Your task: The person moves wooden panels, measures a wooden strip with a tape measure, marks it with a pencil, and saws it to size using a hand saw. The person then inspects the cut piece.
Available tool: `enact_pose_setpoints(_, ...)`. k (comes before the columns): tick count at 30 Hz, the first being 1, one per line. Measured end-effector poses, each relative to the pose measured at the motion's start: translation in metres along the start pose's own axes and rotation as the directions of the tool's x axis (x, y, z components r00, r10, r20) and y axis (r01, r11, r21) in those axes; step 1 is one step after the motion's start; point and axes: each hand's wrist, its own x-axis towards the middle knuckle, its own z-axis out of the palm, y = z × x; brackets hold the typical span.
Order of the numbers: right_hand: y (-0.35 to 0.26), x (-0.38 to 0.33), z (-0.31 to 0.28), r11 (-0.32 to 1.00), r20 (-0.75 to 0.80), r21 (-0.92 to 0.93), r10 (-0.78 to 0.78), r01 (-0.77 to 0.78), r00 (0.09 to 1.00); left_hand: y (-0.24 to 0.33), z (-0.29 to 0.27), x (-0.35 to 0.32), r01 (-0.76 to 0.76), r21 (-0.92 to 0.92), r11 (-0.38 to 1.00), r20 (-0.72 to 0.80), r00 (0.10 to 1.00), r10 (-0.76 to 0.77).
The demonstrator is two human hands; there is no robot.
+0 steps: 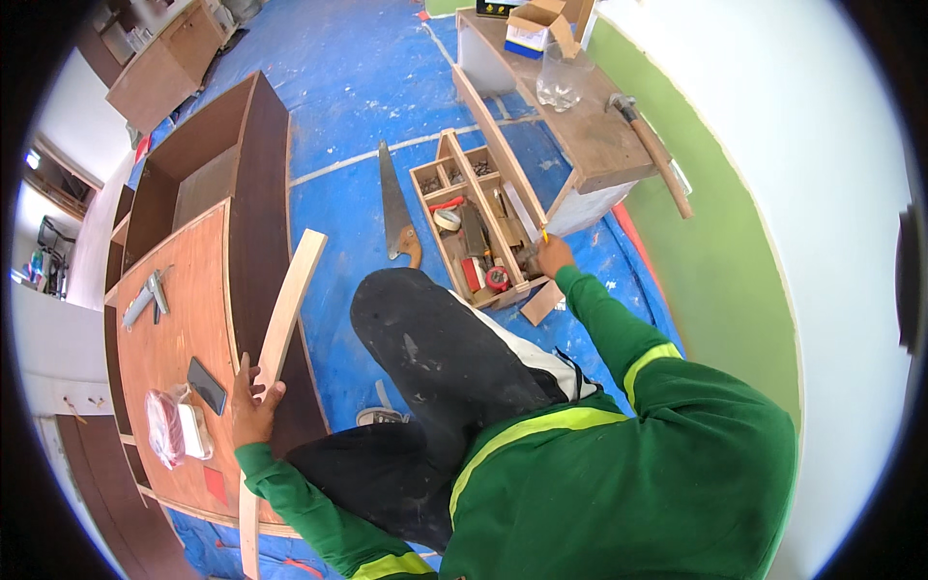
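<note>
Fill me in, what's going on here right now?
The person's left hand grips a long pale wooden strip beside the brown cabinet. The right hand, next to the open wooden toolbox, holds a thin yellow item, mostly hidden. A handsaw lies on the blue floor sheet by the toolbox.

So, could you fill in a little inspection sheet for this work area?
Surface: blue sheeting on the floor, speckled with pale marks.
Job's things: pale wood strip; slim yellow item, kind unclear; open wooden toolbox holding tools.
Clutter: handsaw on the sheeting, phone on the cabinet's panel, hammer at the right.
Grippers: bare hands; left hand grips the strip, right hand pinches the yellow item.
Cables: nothing seen clearly.
Surroundings: brown cabinet at left, green-and-white wall at right.
</note>
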Motion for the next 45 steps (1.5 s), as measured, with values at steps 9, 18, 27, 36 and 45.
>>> enact_pose_setpoints(9,0.045,0.063,0.061,0.94,0.299,-0.308,-0.049,0.145,0.953,0.003,0.012,0.002,0.084,0.012,0.996,0.097,0.992,-0.084)
enact_pose_setpoints(18,0.028,0.012,0.068,0.999,0.164,-0.012,-0.042,0.045,0.986,0.0,0.006,0.008,0.066,0.081,0.994,0.103,0.992,-0.074)
enact_pose_setpoints(27,-0.002,-0.098,-0.007,0.987,0.314,-0.017,-0.147,0.16,0.938,0.016,0.002,-0.002,0.026,0.089,0.996,0.077,0.997,-0.033)
enact_pose_setpoints(36,-0.027,-0.112,0.012,0.959,0.347,-0.095,-0.22,0.268,0.912,0.01,-0.003,-0.015,-0.072,-0.033,0.997,0.012,0.997,0.072)
enact_pose_setpoints(45,-0.061,-0.092,0.0,0.9,0.346,0.064,-0.426,0.432,0.836,0.249,0.024,-0.094,-0.784,-0.464,0.412,-0.149,0.528,0.836)
